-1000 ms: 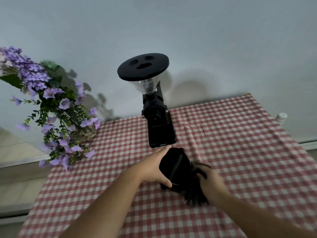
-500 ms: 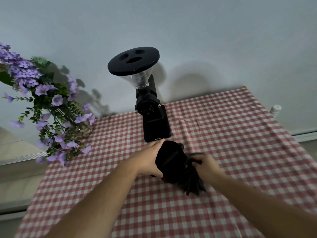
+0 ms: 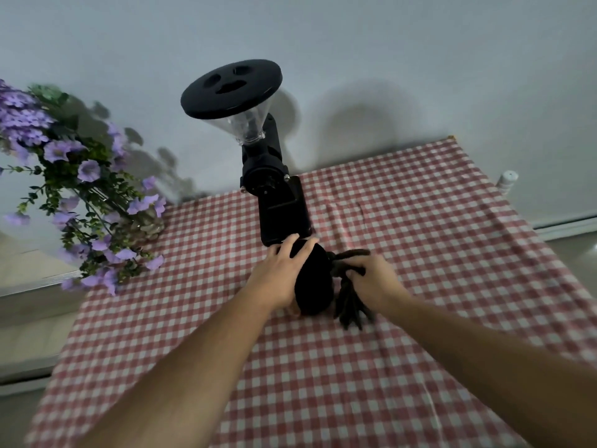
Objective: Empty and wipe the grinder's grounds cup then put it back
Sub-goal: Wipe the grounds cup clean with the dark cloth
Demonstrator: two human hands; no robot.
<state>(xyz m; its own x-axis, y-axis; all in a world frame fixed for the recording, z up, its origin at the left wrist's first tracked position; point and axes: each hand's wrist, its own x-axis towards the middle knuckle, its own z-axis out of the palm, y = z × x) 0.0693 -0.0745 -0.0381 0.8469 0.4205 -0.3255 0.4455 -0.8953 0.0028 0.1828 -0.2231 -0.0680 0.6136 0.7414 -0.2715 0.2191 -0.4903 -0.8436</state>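
Centrally, the left hand [image 3: 280,274] wrapped its fingers around a smooth, rounded black grounds cup [image 3: 312,279], held just in front of the black grinder [image 3: 274,189]. The right hand [image 3: 371,279] clutched a dark, crumpled cloth [image 3: 350,302] beside the cup; whether it reached inside could not be told. Beneath lay a red-and-white checked tablecloth [image 3: 420,237]. The grinder's clear funnel hopper [image 3: 247,126] wore a flat round black lid. Purple flowers [image 3: 80,189] stood at left.
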